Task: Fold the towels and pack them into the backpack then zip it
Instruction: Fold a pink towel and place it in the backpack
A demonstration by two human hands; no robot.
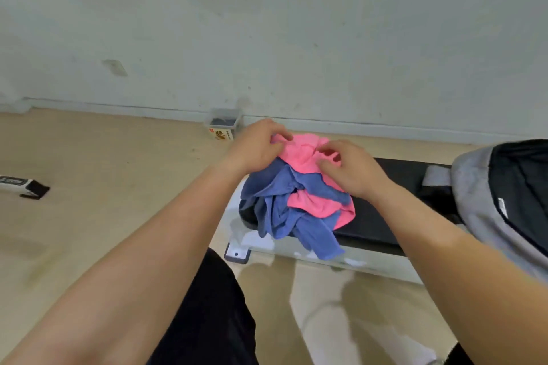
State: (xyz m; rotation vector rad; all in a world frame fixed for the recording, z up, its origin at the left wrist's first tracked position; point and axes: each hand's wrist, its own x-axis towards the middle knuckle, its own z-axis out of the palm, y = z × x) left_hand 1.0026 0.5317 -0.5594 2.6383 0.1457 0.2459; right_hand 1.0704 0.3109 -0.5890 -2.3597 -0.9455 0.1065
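Surface [394,181]: black padded top, running right from the centre.
Backpack [474,187]: grey with dark lining, mouth unzipped, at the right end of the surface; cut off by the frame edge.
Towel heap [281,210]: unfolded pink and blue cloths, crumpled and tangled, on the left end of the surface; a blue corner hangs over the near edge.
Pink towel [305,148]: topmost, at the far side of the heap.
Left hand [258,145]: fingers curled, pinching the pink towel's far left edge.
Right hand [353,170]: fingers bent, gripping the pink towel's right side.
Hard to tell: the number of towels; fingertips blurred.
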